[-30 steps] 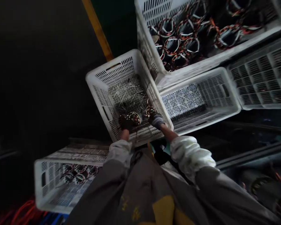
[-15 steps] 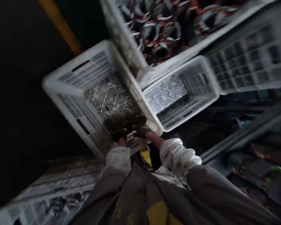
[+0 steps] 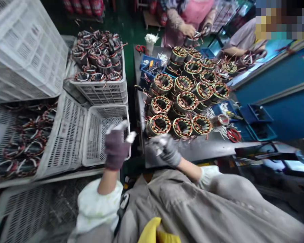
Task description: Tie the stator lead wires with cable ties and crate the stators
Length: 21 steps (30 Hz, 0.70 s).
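My left hand (image 3: 116, 147), in a dark purplish glove with whitish fingertips, is raised over a white plastic crate (image 3: 87, 141). Its thumb stands apart from the fingers, and nothing shows in it. My right hand (image 3: 168, 151), in a grey glove, hovers at the near left part of the metal workbench (image 3: 205, 150). Blur softens its loosely bent fingers, which look apart and free of any object. Just beyond it stand motor stators with copper windings, the closest being one stator (image 3: 159, 125) at the front left of the group.
Stators fill a crate (image 3: 98, 89) at the back and a larger crate (image 3: 63, 135) at left. Tall stacked crates (image 3: 38, 47) rise beside them. Blue bins (image 3: 152, 67) and red-handled tool (image 3: 233, 135) lie on the bench. Two co-workers handle stators across it, one in a pink apron (image 3: 196, 17).
The view has swung from the crates to the workbench. Both hands, earlier down at stators inside a white crate, are now raised and apart, with no stator in them.
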Tool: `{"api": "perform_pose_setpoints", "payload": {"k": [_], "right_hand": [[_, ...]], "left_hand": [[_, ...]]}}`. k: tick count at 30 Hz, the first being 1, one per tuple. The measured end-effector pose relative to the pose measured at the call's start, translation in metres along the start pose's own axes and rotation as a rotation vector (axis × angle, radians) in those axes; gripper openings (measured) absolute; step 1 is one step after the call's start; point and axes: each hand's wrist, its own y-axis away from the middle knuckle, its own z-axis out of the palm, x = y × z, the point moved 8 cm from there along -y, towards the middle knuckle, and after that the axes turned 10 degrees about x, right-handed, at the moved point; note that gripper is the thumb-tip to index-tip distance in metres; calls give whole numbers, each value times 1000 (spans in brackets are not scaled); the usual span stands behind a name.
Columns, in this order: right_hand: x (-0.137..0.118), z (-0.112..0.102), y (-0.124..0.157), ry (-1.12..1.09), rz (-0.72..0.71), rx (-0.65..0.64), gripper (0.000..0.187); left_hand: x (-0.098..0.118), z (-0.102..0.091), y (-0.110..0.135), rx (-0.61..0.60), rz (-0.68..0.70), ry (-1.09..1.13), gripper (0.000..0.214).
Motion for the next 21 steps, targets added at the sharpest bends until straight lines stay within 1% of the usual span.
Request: {"api": "perform_pose_setpoints", "payload": {"k": [1,2,3,4,5,6,7,8,9,10,12,14,17,19,21], "right_hand": [[35,-21,3,17,89,85,49],[68,-38,6,33,186,169,49],[94,-47,10,48,268,213,49],[112,-48,13,69,318,210,51],[123,-44,15,97,340,168,57],[127,-36,15,129,333,99,64],[126,-26,15,162,311,23,69],[124,-17,15,194,294,-35,72],[120,-11,15,219,288,-68,73],[118,-7,14,230,291,-81,72],[114,-4,12,225,299,-77,65],[111,-3,12,206,292,-61,59],[111,-5,12,187,299,-38,56],[112,-6,13,172,303,-30,57],[116,-8,16,140,309,-23,60]], "left_hand": [[48,28,-21,-103,211,-30,53],[85,58,-39,-207,362,-96,63],[112,88,-54,-314,471,-187,72],[128,117,-66,-421,536,-292,76],[136,145,-76,-538,580,-390,73],[138,167,-84,-635,598,-463,65],[136,185,-90,-705,603,-507,57],[132,198,-94,-760,603,-530,50],[126,206,-97,-795,600,-536,46],[121,211,-99,-817,597,-533,44],[111,213,-101,-847,588,-532,46],[104,210,-103,-861,567,-532,49],[98,202,-108,-855,522,-518,59],[93,192,-109,-813,440,-437,66],[82,176,-106,-721,288,-313,65]]}}
